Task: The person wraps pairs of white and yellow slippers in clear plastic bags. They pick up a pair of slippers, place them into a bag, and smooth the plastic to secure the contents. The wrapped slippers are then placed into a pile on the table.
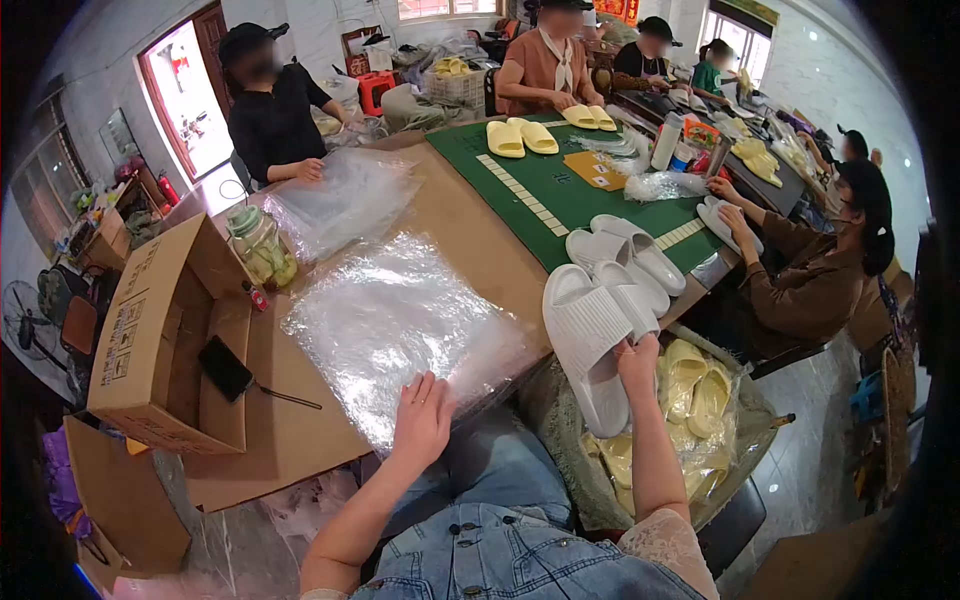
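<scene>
My left hand (423, 420) lies flat, fingers stretched out, on the near edge of a stack of clear plastic bags (385, 320) on the cardboard-topped table. My right hand (638, 368) grips a pair of white ribbed slippers (580, 335) by the straps, held just past the table's right edge. The nearer slipper hangs with its toe end down; its mate is partly hidden behind it. Just beyond them, another pair of white slippers (640, 250) rests on the green table top (520, 195).
Below my right hand is a sack (565, 450) with bagged yellow slippers (695, 390). A cardboard box (150, 330), a phone (226, 368) and a glass jar (262, 250) stand left. Co-workers sit and stand around; one at right holds a white slipper (728, 222).
</scene>
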The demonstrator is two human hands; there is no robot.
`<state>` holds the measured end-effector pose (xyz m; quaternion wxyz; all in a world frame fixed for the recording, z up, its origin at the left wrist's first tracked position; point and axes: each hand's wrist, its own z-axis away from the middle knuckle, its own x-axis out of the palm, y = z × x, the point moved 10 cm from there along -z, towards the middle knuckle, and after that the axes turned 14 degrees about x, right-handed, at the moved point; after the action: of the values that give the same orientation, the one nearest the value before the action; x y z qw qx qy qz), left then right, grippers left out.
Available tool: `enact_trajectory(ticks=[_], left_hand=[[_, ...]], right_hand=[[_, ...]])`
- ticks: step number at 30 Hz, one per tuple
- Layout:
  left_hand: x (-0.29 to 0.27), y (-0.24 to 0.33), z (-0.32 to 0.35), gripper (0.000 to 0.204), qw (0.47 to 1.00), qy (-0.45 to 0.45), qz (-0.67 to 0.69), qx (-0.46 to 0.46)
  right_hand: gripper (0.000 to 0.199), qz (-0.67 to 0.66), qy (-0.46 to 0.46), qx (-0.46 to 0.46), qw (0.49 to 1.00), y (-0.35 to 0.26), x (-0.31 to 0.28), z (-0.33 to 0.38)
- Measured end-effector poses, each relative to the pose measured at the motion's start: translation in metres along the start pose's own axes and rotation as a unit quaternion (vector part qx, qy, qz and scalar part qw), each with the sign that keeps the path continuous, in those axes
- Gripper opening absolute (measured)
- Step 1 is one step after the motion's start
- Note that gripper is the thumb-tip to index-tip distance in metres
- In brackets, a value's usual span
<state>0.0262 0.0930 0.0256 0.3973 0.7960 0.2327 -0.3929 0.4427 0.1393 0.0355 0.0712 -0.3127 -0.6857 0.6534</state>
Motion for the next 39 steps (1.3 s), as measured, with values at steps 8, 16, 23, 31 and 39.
enact_trajectory(ticks=[8,16,23,31,39], left_hand=[[-0.011,0.047,-0.011,0.066,0.989,-0.046,-0.136,0.045],[-0.01,0.025,-0.005,0.053,0.989,-0.032,-0.116,0.091],[-0.042,-0.009,-0.013,0.029,0.993,-0.078,-0.084,-0.006],[-0.097,-0.107,-0.014,0.015,0.942,0.193,0.175,-0.213],[-0.171,-0.097,-0.041,0.026,0.667,0.502,0.522,-0.177]], right_hand=[[0.019,-0.141,0.006,0.027,0.99,0.005,-0.002,0.004],[0.023,-0.071,0.028,-0.021,0.997,0.001,-0.002,0.002],[0.027,-0.052,0.0,-0.025,0.998,0.0,0.015,0.009],[0.03,-0.2,-0.058,-0.039,0.977,-0.042,0.021,0.024],[0.045,-0.467,-0.156,0.025,0.87,-0.053,0.047,0.03]])
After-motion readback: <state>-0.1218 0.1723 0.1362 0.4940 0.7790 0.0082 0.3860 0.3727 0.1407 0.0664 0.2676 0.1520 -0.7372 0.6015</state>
